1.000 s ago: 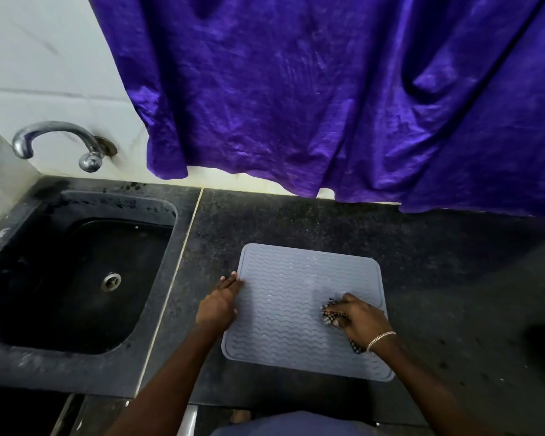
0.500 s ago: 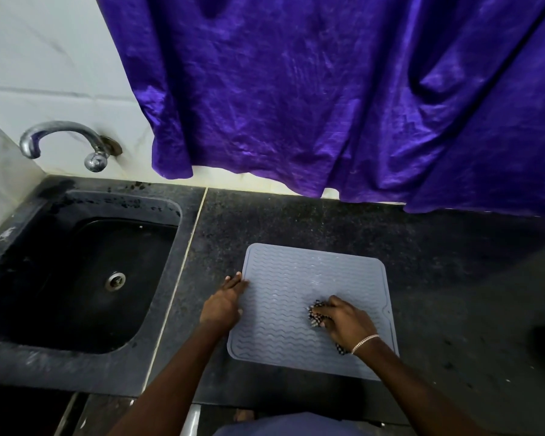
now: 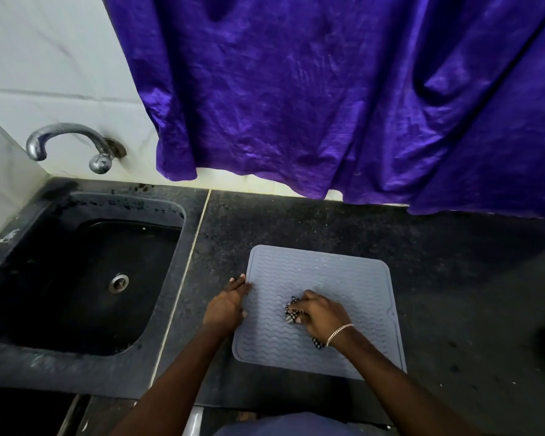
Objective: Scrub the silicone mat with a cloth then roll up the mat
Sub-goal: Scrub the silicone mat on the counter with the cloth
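1. Mat (image 3: 334, 278) lies flat on the counter (image 3: 453, 278), at 3 o'clock from the sink (image 3: 85, 278).
2. Right hand (image 3: 323, 316) grips the cloth (image 3: 291, 313) mid-mat; left hand (image 3: 225, 305), fingers straight, presses its 9 o'clock edge.
3. Scrubbing looks underway; rolling is left.

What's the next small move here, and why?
Probably stroke the cloth toward the far right corner of the mat. The right hand grips the cloth near the mat's middle, the left hand presses its left edge, and the mat lies flat and unrolled. So scrubbing seems unfinished and rolling looks premature.
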`<action>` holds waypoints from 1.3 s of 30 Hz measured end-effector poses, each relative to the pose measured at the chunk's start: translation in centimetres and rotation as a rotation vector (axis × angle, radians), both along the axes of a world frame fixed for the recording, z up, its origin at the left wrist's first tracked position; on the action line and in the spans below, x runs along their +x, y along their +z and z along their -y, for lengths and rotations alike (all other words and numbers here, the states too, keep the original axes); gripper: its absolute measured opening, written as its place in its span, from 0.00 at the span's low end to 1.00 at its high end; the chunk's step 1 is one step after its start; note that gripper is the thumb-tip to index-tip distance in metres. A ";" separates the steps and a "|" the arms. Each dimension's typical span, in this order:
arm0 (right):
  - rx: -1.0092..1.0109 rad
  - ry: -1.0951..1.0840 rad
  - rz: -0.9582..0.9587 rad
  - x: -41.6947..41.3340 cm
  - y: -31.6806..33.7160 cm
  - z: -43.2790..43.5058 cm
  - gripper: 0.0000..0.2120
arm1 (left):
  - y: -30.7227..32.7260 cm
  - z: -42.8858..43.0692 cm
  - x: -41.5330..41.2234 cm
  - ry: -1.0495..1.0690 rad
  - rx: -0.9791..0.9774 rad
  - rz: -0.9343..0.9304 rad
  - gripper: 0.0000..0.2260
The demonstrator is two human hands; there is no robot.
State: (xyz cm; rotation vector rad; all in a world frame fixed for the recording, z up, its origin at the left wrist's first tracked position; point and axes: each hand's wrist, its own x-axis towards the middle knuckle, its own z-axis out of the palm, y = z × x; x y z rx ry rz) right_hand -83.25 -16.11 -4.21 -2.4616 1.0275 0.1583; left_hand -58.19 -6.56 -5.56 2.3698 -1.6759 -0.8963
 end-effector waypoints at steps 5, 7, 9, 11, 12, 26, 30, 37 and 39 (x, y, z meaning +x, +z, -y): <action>0.006 -0.040 -0.023 -3.4 -1.1 -0.2 0.19 | -0.3 0.0 0.2 -0.003 0.000 0.016 0.34; 0.003 -0.061 -0.048 -5.3 -1.1 0.2 0.18 | -0.4 0.0 0.3 -0.013 0.003 0.023 0.33; 0.010 -0.061 -0.079 -6.2 -0.8 0.7 0.17 | -0.5 0.0 0.4 -0.021 -0.004 0.019 0.33; 0.004 -0.039 -0.094 -5.9 -0.4 1.1 0.17 | -0.6 -0.1 0.5 -0.030 -0.010 0.011 0.33; 0.006 -0.030 -0.092 -5.3 -0.2 1.1 0.17 | -0.6 -0.1 0.5 -0.036 -0.008 0.008 0.33; 0.014 0.007 -0.011 -0.3 -0.8 -1.0 0.18 | -0.4 0.0 1.2 -0.139 0.079 -0.025 0.37; 0.020 -0.026 -0.089 -3.0 -0.8 0.1 0.21 | -0.4 -0.2 1.1 -0.126 0.045 -0.037 0.38; 0.037 -0.014 -0.054 0.9 0.5 0.2 0.19 | -0.1 -0.2 0.9 -0.123 0.030 -0.031 0.37; 0.038 -0.004 -0.027 2.9 0.4 -0.5 0.18 | 0.0 -0.2 1.0 -0.132 0.032 -0.035 0.38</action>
